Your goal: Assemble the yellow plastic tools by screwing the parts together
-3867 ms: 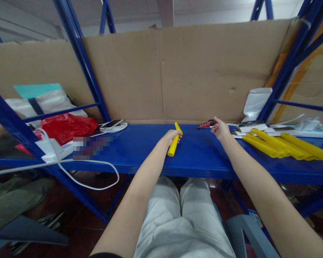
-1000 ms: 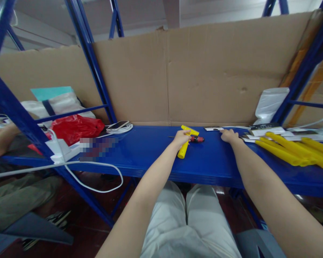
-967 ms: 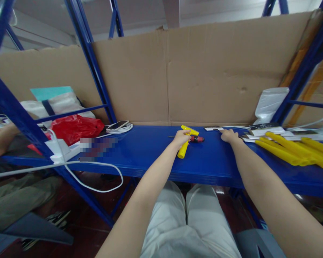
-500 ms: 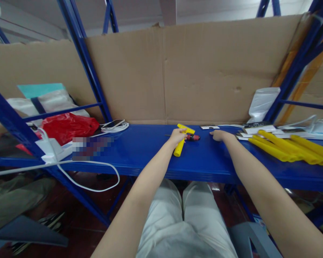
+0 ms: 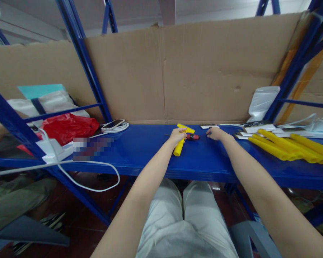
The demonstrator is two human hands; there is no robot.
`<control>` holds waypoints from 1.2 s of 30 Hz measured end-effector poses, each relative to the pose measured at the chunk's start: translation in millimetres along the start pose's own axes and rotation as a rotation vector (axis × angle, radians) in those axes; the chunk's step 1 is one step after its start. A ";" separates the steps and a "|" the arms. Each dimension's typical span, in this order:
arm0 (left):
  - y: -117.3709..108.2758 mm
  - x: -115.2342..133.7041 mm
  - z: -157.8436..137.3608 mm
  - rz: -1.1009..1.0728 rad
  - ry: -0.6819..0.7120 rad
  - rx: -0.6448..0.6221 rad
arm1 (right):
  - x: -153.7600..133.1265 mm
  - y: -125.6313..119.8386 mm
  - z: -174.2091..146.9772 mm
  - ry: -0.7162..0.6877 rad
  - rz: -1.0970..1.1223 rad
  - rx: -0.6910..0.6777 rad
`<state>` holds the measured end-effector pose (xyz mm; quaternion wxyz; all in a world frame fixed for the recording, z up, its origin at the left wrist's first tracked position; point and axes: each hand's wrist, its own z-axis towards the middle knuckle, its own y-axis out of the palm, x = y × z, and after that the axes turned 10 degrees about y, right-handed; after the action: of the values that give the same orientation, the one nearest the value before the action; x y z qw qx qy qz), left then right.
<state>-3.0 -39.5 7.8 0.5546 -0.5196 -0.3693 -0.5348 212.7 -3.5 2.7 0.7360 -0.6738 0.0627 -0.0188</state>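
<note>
My left hand (image 5: pixel 177 137) is closed around a yellow T-shaped plastic piece (image 5: pixel 179 147), whose tube points toward me and whose crossbar shows beyond my fingers. A screwdriver (image 5: pixel 195 137) with a red and black handle lies on the blue table just right of that hand; its thin shaft shows again left of my fingers. My right hand (image 5: pixel 214 133) is low over the table, right of the screwdriver handle, its fingertips drawn together. Whatever is in those fingertips is too small to make out.
Several yellow tubes (image 5: pixel 293 147) lie at the right by black and white packets (image 5: pixel 258 128). A phone (image 5: pixel 113 124) on a coiled white cable, a red bag (image 5: pixel 70 127) and a white power adapter (image 5: pixel 50 148) are at the left. Cardboard (image 5: pixel 204 71) stands behind.
My right hand has shifted slightly left toward the screwdriver handle, and its fingers have drawn together. My left hand and the yellow piece have stayed in place.
</note>
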 end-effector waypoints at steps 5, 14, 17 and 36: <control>0.5 1.0 -0.4 0.016 -0.009 0.009 | -3.3 3.0 0.5 0.089 0.012 0.061; 0.5 5.3 -4.1 0.003 -0.016 0.014 | -10.5 4.0 -2.3 0.130 0.144 0.035; 0.6 4.8 -3.6 0.000 -0.017 0.013 | -11.9 4.7 -1.8 0.136 0.172 0.018; 2.1 3.8 -4.6 -0.039 0.088 -0.058 | -44.3 -10.7 -17.9 -0.134 1.050 0.066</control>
<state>-1.1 -45.0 10.2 0.5445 -0.5040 -0.3389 -0.5785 167.3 -17.2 14.8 0.6695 -0.5279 0.3441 0.3933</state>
